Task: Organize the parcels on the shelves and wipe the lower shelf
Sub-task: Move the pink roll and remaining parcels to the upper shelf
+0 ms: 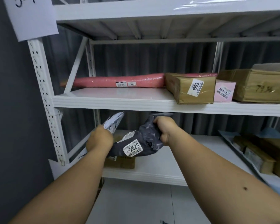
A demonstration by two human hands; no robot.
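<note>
My right hand (164,129) grips the bunched top of a dark grey poly-bag parcel (148,139) labelled 2523, held just above the lower shelf (160,172). My left hand (99,139) grips a white and grey poly-bag parcel (114,121) that sticks up past my fingers. A small brown box (121,163) sits on the lower shelf under the grey bag. On the middle shelf (120,101) lie a long pink roll (118,82), a brown box labelled 1003 (191,90), a pink box (224,92) and a large taped brown box (257,85).
The white metal upright (44,97) stands at the left against a dark wall, with a paper sign (31,15) above. More brown parcels (259,156) lie on the neighbouring shelf at the right. Grey floor tiles (136,206) show below.
</note>
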